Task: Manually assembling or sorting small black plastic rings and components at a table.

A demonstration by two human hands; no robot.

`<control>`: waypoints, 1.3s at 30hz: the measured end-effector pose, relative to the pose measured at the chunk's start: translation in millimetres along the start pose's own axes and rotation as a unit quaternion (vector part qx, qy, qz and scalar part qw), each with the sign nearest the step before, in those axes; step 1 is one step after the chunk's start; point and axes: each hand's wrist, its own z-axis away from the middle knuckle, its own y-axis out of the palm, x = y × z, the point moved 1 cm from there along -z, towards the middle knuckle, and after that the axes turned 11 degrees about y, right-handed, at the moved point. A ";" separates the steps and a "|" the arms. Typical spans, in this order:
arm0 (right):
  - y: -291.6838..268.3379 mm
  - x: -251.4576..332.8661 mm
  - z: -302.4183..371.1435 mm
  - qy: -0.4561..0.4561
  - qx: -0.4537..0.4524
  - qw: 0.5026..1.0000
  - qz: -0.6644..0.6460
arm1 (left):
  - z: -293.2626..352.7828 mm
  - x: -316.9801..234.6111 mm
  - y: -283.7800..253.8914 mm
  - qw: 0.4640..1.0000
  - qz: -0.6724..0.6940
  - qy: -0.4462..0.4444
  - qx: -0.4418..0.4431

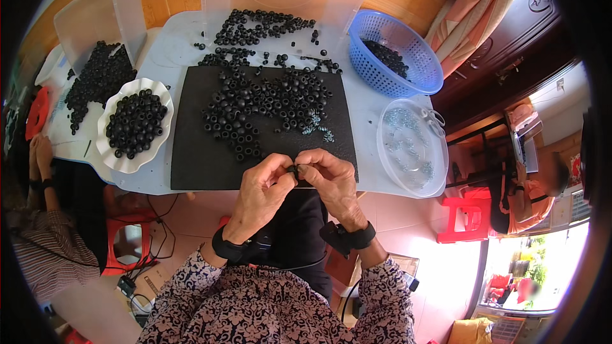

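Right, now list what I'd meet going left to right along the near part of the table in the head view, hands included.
White scalloped dish of black beads → left hand → small dark piece → right hand → clear round tray with pale blue bits.

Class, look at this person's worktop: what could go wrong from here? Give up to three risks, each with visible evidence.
The small dark piece between the fingertips of the left hand and right hand might slip, perhaps over the nearby front edge of the table. Loose black beads on the flat mat could roll if nudged. The clear dish, near the table's edge, might spill its pale blue bits if bumped.
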 end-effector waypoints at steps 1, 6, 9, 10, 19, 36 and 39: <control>2.4 1.6 0.4 -0.005 -0.004 1.000 -0.001 | 0.1 -0.7 0.0 1.000 0.003 -0.003 -0.002; 5.1 3.2 0.2 -0.006 -0.018 1.000 -0.020 | -0.6 1.0 2.8 1.000 0.023 -0.001 -0.011; 3.5 1.9 -2.2 -0.057 -0.031 0.996 0.063 | -0.5 0.7 1.9 1.000 0.007 0.010 -0.010; 2.5 1.4 -2.5 -0.058 -0.031 0.995 0.068 | -0.5 0.0 1.5 1.000 0.007 0.004 -0.010; 6.5 -2.6 -1.8 -0.072 -0.038 0.995 0.064 | 0.4 10.4 -4.4 0.999 0.034 0.000 -0.001; 24.6 -11.6 3.5 -0.168 -0.135 0.949 0.228 | 0.5 6.1 -9.7 0.991 0.126 -0.054 0.007; 26.0 -12.3 3.8 -0.180 -0.158 0.941 0.239 | 0.4 6.6 -10.1 0.993 0.097 -0.058 0.014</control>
